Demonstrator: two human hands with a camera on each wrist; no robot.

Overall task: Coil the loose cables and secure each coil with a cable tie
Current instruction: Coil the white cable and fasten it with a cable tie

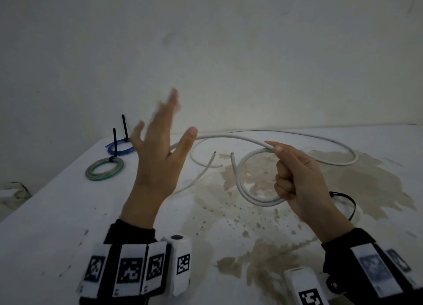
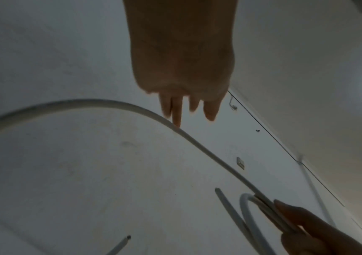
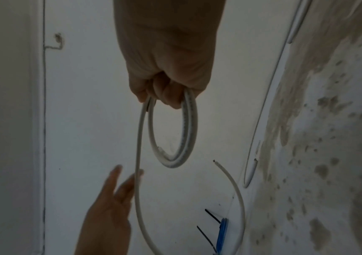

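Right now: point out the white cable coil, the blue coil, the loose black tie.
white cable coil (image 3: 182, 162), right wrist view, bottom of loops.
blue coil (image 1: 119, 150), head view, near arc.
black tie (image 1: 350, 202), head view, strap bend.

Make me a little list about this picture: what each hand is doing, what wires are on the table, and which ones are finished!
right hand: grips loops of the white cable
left hand: open, fingers spread, raised above the table
white cable: partly coiled, the rest trails over the table
blue coil: tied with a black tie
green coil: tied too
loose tie: black, lying behind the right hand
table: white, with brown stains
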